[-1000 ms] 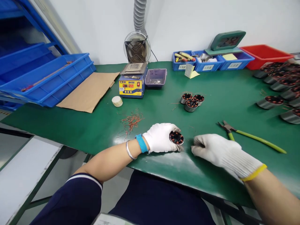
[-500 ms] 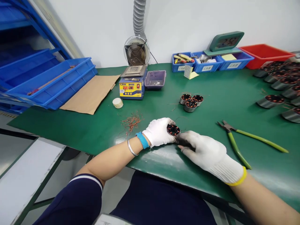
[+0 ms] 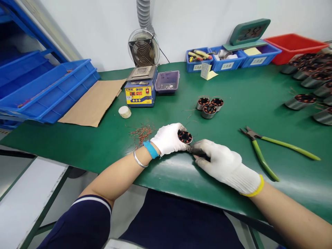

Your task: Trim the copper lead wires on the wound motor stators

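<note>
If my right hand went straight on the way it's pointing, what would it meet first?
Most likely your left hand, beside the wire-wound ring it holds. Your right hand looks so close that they may already touch; depth is unclear.

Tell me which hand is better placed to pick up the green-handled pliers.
Probably the right hand: it is nearer the green-handled pliers, which lie on its side, while the left hand holds the copper-wound core. Whether the right hand also holds something is unclear.
</note>
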Motion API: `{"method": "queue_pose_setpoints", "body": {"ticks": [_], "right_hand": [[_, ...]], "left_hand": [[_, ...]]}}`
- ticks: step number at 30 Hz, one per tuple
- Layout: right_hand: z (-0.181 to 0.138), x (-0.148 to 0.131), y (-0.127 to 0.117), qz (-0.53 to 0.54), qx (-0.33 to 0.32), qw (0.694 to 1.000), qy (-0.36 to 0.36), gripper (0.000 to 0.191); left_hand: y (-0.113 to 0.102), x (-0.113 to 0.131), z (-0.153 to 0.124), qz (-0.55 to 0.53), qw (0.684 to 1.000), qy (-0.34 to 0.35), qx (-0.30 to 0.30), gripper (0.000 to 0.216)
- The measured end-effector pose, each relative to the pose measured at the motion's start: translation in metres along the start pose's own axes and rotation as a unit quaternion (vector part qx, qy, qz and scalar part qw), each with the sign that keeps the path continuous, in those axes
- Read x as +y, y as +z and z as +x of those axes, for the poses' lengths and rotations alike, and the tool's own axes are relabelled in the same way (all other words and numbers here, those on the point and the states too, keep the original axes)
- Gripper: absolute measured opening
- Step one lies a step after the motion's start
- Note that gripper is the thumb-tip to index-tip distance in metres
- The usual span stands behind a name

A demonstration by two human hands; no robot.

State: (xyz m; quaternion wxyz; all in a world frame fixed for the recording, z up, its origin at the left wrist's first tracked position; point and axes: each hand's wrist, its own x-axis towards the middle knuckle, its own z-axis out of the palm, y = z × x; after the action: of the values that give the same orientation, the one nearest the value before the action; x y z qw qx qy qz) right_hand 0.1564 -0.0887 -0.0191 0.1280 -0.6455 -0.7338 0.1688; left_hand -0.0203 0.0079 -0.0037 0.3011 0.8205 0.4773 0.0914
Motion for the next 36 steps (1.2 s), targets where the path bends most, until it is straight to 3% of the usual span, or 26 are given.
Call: {"method": "queue_pose_setpoints", "body": {"ticks": [3, 6, 8, 12, 15, 19, 22, 25, 26, 29, 31, 33, 36], "right_hand": [[0.002, 0.004, -0.006, 0.06, -0.025, 0.993, 0.095, 0.023], [0.006, 0.011, -0.011, 0.079, 0.027, 0.987, 0.138, 0.035], [0.009, 0.016, -0.013, 0.05, 0.043, 0.989, 0.132, 0.041], [0.012, 0.018, -0.016, -0.007, -0.004, 0.998, 0.064, 0.037], [0.012, 0.017, -0.016, -0.014, -0.016, 0.998, 0.064, 0.037], [0.009, 0.017, -0.012, 0.041, 0.001, 0.997, 0.07, 0.031], [0.005, 0.016, -0.012, 0.116, 0.03, 0.991, 0.052, 0.029], [0.001, 0.013, -0.016, 0.185, 0.08, 0.979, 0.041, 0.029], [0.0, 0.011, -0.019, 0.202, 0.098, 0.974, 0.04, 0.028], [-0.002, 0.004, -0.026, 0.231, 0.123, 0.965, 0.031, 0.025], [-0.004, 0.002, -0.029, 0.232, 0.111, 0.966, 0.034, 0.024], [-0.005, 0.003, -0.03, 0.229, 0.088, 0.968, 0.046, 0.027], [-0.006, 0.01, -0.029, 0.248, 0.03, 0.966, 0.07, 0.033]], "left_hand": [[0.002, 0.003, -0.003, 0.0, 1.0, 0.024, -0.013, 0.054], [0.004, 0.004, -0.004, 0.007, 0.999, 0.031, -0.009, 0.054], [0.005, 0.005, -0.005, 0.014, 0.999, 0.032, -0.008, 0.055], [0.003, 0.007, -0.005, 0.022, 0.999, 0.041, -0.026, 0.054], [0.003, 0.006, -0.005, 0.019, 0.997, 0.065, -0.04, 0.056], [0.007, 0.004, -0.006, -0.007, 0.995, 0.082, -0.051, 0.06], [0.011, 0.003, -0.009, -0.106, 0.99, 0.067, -0.064, 0.061], [0.012, 0.003, -0.013, -0.268, 0.961, 0.018, -0.06, 0.06], [0.011, 0.002, -0.014, -0.321, 0.943, -0.001, -0.086, 0.055], [0.01, 0.001, -0.015, -0.446, 0.858, -0.056, -0.25, 0.047], [0.01, 0.0, -0.015, -0.497, 0.809, -0.072, -0.305, 0.047], [0.01, -0.001, -0.016, -0.514, 0.813, -0.049, -0.267, 0.054], [0.003, -0.001, -0.019, -0.51, 0.837, 0.057, -0.193, 0.069]]}}
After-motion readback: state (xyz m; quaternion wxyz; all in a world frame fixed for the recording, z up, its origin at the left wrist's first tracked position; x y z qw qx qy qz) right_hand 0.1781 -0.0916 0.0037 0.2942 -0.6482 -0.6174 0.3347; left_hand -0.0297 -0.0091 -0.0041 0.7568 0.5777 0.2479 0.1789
